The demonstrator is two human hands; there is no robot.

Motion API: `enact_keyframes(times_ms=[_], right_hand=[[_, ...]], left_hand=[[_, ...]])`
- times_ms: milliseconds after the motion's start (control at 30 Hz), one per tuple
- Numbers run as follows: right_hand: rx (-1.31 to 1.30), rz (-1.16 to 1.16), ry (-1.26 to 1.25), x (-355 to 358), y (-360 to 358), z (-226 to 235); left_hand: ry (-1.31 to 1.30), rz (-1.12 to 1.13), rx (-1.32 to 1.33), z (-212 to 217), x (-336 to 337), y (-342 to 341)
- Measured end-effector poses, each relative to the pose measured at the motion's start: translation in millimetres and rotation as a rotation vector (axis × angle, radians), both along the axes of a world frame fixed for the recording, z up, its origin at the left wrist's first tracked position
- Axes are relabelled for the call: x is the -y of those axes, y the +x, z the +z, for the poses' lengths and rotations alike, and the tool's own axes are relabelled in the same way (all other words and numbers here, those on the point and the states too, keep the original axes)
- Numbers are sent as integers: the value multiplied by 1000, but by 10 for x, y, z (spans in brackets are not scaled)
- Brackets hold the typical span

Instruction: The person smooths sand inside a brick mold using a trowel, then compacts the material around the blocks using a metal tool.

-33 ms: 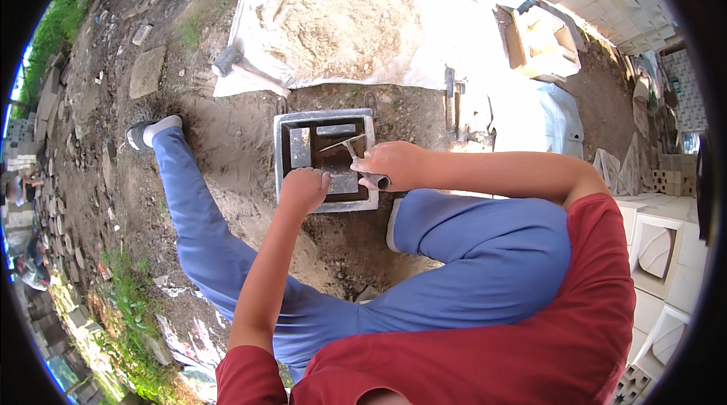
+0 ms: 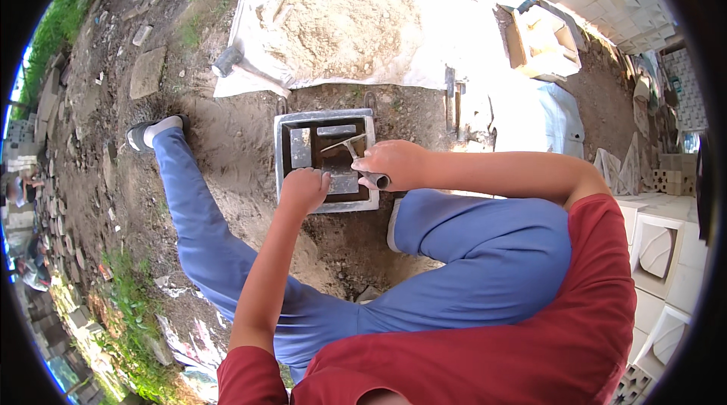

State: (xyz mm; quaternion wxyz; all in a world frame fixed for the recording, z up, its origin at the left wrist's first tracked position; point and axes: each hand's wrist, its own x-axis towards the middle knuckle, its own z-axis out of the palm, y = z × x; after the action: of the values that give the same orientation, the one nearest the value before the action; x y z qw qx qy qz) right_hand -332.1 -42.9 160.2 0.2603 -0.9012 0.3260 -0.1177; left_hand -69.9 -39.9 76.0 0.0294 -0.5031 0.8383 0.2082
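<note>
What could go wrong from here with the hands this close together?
The left hand is near the T-shaped tool in the right hand, so a slip might hurt that left hand. The tool is also close to the grey blocks inside the square frame, so it could scrape or chip them.
</note>
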Motion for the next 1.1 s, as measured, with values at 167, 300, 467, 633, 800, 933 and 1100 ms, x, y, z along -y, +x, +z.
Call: enact_keyframes(times_ms=[167,300,467,633,800,933,1100], right_hand=[[-91,37,72,50,14,35],[-94,48,101,49,32,252],[-66,10,66,26,-80,126],[69,-92,292,44,-96,528],[263,-175,227,3,-216,702],[257,-228,370,-25,-288,835],[237,-221,307,-4,-289,907]], left_hand=[[-80,-33,-27,11,-71,16],[-118,37,-60,277,-183,-11],[-294,-12,-252,338,-390,7],[-209,26,-296,464,-534,36],[30,-6,-171,546,-893,186],[-142,-43,-191,410,-1059,207],[-4,-2,-24,348,-870,51]])
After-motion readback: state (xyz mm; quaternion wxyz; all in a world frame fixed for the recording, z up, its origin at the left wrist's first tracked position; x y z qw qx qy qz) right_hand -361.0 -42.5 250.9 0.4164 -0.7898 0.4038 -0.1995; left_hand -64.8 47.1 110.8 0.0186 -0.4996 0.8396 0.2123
